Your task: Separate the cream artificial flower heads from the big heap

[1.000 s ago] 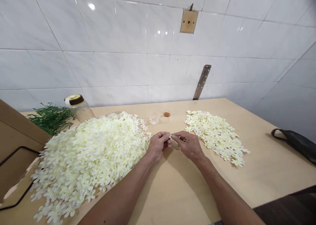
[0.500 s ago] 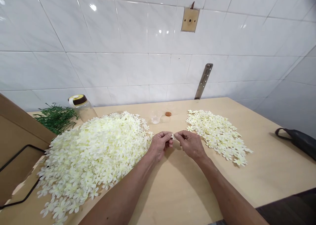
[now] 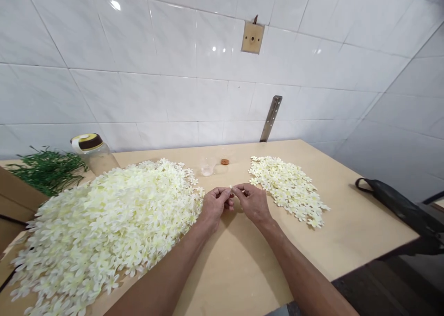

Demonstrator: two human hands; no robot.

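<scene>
My left hand and my right hand meet fingertip to fingertip above the middle of the table. Between them is a small whitish artificial flower, mostly covered by the fingers. Both hands are closed in a pinch on it. To the left of my left hand spreads a large heap of cream-white artificial flowers. A smaller, flatter spread of the same flowers lies to the right, just beyond my right hand.
Behind my hands sit a small clear cup and a brown disc. A lidded bottle, green artificial foliage and a cardboard box stand left. A black bag lies at the right edge; a tiled wall rises behind.
The view has turned right, so everything sits farther left in it. My hands stay together at the flower, which shows less between the fingertips now.
</scene>
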